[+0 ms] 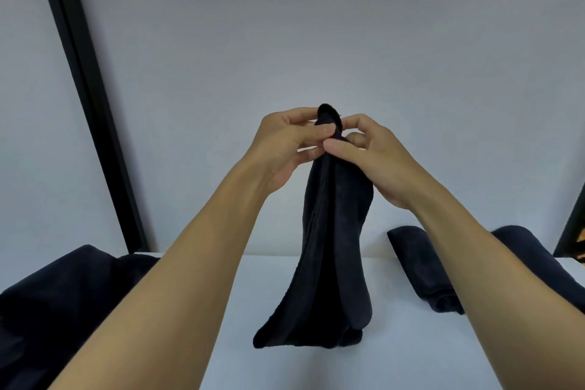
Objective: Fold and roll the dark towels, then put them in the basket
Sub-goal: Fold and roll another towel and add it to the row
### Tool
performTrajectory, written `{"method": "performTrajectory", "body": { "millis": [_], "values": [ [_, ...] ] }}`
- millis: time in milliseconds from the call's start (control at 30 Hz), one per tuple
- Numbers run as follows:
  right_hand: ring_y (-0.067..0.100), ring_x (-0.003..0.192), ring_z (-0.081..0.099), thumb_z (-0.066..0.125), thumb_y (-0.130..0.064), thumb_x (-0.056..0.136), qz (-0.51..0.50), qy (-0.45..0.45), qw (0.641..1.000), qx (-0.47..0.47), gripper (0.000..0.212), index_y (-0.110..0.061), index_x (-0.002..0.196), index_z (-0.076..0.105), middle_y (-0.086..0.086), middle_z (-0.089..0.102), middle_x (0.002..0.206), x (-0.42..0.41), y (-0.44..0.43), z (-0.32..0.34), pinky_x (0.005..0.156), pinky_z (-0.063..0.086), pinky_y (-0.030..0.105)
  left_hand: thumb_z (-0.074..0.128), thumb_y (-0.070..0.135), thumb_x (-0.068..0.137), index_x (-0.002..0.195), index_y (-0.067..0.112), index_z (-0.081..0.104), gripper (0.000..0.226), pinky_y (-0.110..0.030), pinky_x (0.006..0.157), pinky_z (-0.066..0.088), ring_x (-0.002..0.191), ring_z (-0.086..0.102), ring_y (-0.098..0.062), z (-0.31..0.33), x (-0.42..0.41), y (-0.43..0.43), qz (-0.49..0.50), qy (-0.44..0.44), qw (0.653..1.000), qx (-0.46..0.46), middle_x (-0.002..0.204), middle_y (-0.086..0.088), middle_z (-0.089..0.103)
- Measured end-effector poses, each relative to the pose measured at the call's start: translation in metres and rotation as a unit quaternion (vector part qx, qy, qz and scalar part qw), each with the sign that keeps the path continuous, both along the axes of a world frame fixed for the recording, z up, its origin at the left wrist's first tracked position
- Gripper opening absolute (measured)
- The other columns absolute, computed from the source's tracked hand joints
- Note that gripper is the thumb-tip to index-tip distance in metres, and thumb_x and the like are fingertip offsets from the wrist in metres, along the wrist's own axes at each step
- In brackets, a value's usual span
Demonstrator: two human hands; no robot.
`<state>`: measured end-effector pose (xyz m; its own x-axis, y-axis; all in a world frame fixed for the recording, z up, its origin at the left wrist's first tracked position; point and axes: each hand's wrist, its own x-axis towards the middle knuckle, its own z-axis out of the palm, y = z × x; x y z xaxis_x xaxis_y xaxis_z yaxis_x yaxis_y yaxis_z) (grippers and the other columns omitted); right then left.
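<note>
**Dark towel (335, 231) held up by its top edge in both hands**

Head view: the dark towel hangs lengthwise in front of the person, over the middle of a white table (395, 351). It is bunched narrow at the top and widens toward its lower end. A small rounded tip of cloth sticks up above the fingers. Long vertical folds run down it, and its bottom corners sit low over the tabletop; whether they touch the surface cannot be told.

The left hand (285, 142) pinches the top of the towel, with the thumb pressed against the cloth from the near side and the fingers curled round behind it. The right hand (376, 155) grips the same bunched top just below and beside the left, with the thumb laid across the cloth and the fingers bent in on the far side. The two hands touch or nearly touch at the thumbs. Both forearms are bare and reach up from the bottom corners of the view.

To the right on the table lies a rolled towel (421, 269), its open end toward the camera. A second rolled towel (531, 250) lies beyond it, partly hidden by the right forearm. On the left a loose heap of dark cloth (63, 294) lies on the table's edge, partly behind the left forearm. Behind everything stands a pale grey wall (285, 25), crossed on the left by a slanting black strip (82, 89).
</note>
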<state>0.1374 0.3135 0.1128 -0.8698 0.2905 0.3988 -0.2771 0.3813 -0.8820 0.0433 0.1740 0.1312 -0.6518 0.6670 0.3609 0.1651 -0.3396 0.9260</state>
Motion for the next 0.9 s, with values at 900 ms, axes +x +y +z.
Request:
{"method": "performTrajectory", "body": {
  "millis": [900],
  "values": [
    [0.013, 0.067, 0.053, 0.071, -0.028, 0.088, -0.044, -0.023, 0.992, 0.118, 0.010, -0.018, 0.087, 0.071, 0.000, 0.057, 0.071, -0.004, 0.026, 0.023, 0.065, 0.045, 0.028, 0.070, 0.030, 0.084, 0.101, 0.028, 0.071, 0.017, -0.021, 0.067, 0.044, 0.083, 0.060, -0.008, -0.013, -0.019, -0.017, 0.135, 0.223, 0.928, -0.265, 0.096, 0.009, 0.065]
  ]
}}
